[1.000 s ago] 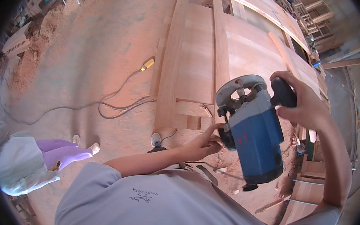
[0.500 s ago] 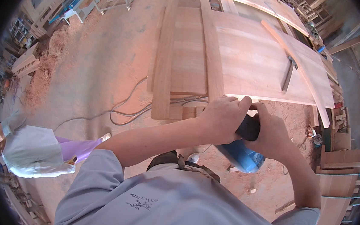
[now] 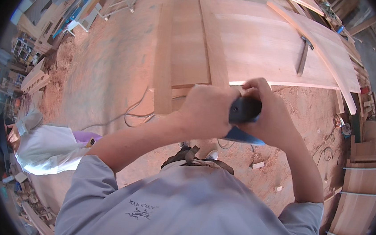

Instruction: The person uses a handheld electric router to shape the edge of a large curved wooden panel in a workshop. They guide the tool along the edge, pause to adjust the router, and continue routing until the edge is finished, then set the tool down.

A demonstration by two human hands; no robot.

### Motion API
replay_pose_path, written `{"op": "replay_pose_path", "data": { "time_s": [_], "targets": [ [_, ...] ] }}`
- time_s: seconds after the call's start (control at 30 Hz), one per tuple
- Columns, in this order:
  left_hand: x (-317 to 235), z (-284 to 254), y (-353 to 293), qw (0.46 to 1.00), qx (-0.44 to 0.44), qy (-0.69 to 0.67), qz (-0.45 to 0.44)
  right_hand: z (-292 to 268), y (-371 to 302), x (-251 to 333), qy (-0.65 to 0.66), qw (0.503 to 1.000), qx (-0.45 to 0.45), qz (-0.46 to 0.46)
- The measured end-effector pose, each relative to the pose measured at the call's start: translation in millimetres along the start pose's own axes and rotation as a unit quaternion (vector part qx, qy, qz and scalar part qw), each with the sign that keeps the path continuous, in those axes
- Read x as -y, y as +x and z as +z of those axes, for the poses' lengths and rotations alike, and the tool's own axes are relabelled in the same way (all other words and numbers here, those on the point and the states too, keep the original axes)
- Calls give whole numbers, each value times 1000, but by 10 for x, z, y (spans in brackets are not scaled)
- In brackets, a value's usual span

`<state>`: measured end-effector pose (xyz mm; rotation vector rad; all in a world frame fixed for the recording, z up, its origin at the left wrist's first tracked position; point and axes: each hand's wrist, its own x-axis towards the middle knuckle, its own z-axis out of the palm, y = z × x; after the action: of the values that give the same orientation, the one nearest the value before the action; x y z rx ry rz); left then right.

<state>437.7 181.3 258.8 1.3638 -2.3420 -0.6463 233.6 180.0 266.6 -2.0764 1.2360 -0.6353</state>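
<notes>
Both my hands are closed around a blue object with a black, rounded end (image 3: 246, 110), held in front of me at the near edge of the wooden boards. Its kind is unclear, and my fingers hide much of it. My left hand (image 3: 209, 108) grips the black part from the left, knuckles up. From the other side my right hand (image 3: 273, 118) wraps it, index finger arched over the top. Below the hands shows a strip of the blue body (image 3: 245, 136). Beyond them lies a broad wooden panel (image 3: 265, 48) with planks across it.
A hammer (image 3: 303, 56) rests on the panel beside a long slat (image 3: 314, 57). Cables (image 3: 139, 113) lie on the dusty floor. At the left is another person in a white top (image 3: 51, 148). Stacked boards (image 3: 363, 182) stand at the right, a blue-edged bench (image 3: 78, 11) far left.
My hands have come up and slightly left with the object, whose black end now faces me more. Less of its blue body shows. The whole view has shifted a little.
</notes>
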Motion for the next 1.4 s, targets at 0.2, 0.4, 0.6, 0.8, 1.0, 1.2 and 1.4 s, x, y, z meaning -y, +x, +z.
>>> {"op": "replay_pose_path", "data": {
  "time_s": [0.2,0.4,0.6,0.8,1.0,1.2,1.4],
  "targets": [
    [53,-214,-40,994,-62,-89,-33,137,-175,-217,162,972,-170,-33],
    [209,-284,-89,980,-122,-115,-108,968,-1298,-1470,404,815,-360,209],
    [135,-230,-18,971,-143,-152,-117,2207,-707,-1462,755,631,-44,174],
    [145,-230,-126,951,-186,-204,-139,2309,-252,-1185,823,542,-97,139],
    [737,-202,-489,948,-169,-229,-140,2449,-90,-1496,748,625,-181,127],
    [1957,136,-1022,926,-161,-287,-184,2347,382,-1615,587,773,-211,110],
    [2834,543,-1096,897,-126,-377,-196,2409,508,-1596,548,805,-164,154]
  ]
}}
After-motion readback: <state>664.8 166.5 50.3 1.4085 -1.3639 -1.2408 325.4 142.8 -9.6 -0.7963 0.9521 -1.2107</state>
